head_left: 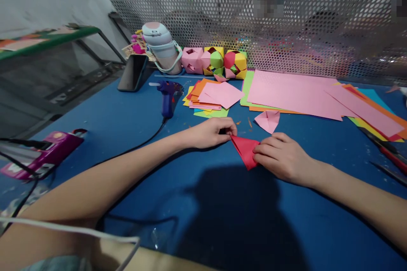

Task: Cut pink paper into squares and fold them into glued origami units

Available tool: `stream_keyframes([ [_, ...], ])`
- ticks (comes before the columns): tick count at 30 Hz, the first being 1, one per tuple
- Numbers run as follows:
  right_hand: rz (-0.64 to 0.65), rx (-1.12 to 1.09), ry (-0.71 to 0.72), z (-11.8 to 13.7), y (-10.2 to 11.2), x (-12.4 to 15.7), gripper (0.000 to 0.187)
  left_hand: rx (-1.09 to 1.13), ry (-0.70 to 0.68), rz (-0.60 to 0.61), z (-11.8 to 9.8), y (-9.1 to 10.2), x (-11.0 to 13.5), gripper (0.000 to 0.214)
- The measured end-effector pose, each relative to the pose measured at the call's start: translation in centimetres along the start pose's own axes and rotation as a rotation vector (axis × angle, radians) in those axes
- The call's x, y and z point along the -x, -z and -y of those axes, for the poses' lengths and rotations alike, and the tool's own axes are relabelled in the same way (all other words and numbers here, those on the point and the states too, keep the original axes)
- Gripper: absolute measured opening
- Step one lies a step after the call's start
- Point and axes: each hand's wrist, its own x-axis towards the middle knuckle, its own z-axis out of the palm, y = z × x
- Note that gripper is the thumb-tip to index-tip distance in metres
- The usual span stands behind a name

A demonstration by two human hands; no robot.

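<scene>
A red sheet of paper (244, 149), folded into a triangle, lies on the blue table between my hands. My left hand (213, 132) pinches its upper left corner between thumb and fingers. The fingers of my right hand (281, 156) are bent over its right side and hide that edge. Just beyond my right hand sits a folded pink paper piece (268, 121). A stack of small coloured papers (219, 94), with pink on top, lies past my left hand.
A blue glue gun (166, 99) stands left of the stack, its cord running toward me. Folded paper balls (213, 61), a bottle (162, 46) and a phone (133, 73) line the back. Large pink sheets (292, 93) and scissors (389, 152) lie right; a purple power strip (44, 154) is left.
</scene>
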Motion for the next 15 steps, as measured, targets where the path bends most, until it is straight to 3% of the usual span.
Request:
stream_keyframes([
  [15, 0.026, -0.065, 0.001, 0.26, 0.35, -0.2, 0.022, -0.018, -0.017, 0.003, 0.2, 0.07, 0.08, 0.007],
])
